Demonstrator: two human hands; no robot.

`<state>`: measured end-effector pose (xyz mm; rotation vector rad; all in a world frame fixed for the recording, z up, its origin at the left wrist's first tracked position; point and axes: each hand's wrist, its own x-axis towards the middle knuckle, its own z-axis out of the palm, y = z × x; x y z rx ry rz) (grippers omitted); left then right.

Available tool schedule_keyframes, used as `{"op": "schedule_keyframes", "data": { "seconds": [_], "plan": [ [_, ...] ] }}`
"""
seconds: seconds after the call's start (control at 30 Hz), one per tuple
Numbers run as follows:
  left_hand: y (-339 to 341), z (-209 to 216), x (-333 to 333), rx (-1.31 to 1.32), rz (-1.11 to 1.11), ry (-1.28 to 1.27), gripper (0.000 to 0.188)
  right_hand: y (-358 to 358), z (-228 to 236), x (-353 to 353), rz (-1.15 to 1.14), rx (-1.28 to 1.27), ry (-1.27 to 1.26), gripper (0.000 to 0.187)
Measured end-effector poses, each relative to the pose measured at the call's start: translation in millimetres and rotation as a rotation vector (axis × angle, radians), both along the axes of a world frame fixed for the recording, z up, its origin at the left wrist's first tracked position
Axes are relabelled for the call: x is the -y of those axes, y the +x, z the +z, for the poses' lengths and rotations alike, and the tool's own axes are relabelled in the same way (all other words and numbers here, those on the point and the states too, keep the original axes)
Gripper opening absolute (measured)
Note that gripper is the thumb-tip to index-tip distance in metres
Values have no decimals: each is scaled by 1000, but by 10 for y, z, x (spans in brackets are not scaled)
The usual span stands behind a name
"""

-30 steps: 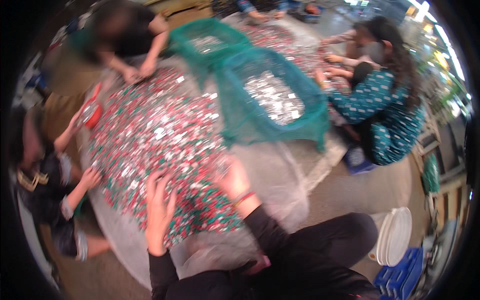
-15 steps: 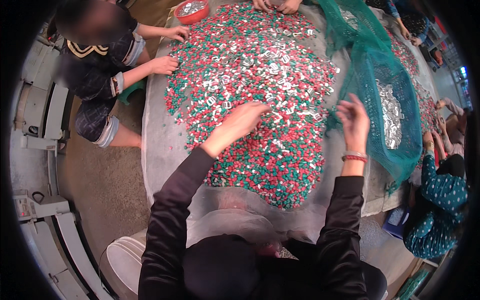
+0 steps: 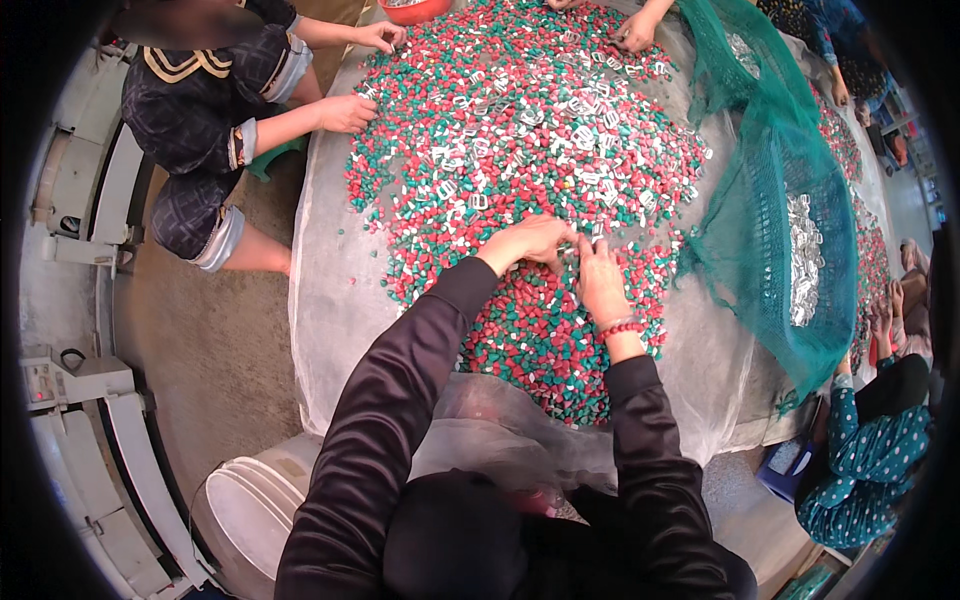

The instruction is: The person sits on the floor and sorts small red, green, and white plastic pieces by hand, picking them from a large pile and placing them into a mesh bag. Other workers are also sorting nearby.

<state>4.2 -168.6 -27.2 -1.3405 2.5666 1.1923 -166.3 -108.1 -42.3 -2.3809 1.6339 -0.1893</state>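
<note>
A wide heap of small red, green and white pebble-like pieces [image 3: 540,340] covers the table, with flat silvery metal buckles [image 3: 590,105] scattered through it. Over the middle of the heap, my left hand [image 3: 535,242] reaches in with its fingers bent down onto the pieces; what lies under the fingertips is hidden. Close beside it, my right hand [image 3: 602,285] points away from me, fingers drawn together. A small silvery buckle [image 3: 598,232] shows at its fingertips. The two hands nearly touch.
A blue-green basket [image 3: 850,290] under green netting [image 3: 775,110] holds more buckles at the right. Across the table, a red bowl [image 3: 415,10] stands near a co-worker's hands [image 3: 348,112]. Another person's hand [image 3: 635,32] works at the far edge. A white bucket [image 3: 250,510] stands lower left.
My right hand has come leftward from beside the netting to the heap. My left hand has shifted right and slightly down, so both now meet. The view has shifted a little.
</note>
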Motion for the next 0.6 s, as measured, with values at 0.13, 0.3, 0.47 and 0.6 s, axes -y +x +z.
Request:
{"op": "schedule_keyframes", "data": {
  "seconds": [0.13,0.3,0.47,0.6],
  "plan": [
    [270,114,-292,-152,63,382,56,35,153,-311,-50,384,152,34],
    [562,326,-845,-712,572,687,44,-7,390,-406,-293,923,463,18],
    [718,562,-1127,-1008,800,802,50,-104,761,-293,-372,1146,764,31],
    [708,643,-1173,-797,806,592,63,-114,941,-242,-274,1291,806,52]
  ]
}}
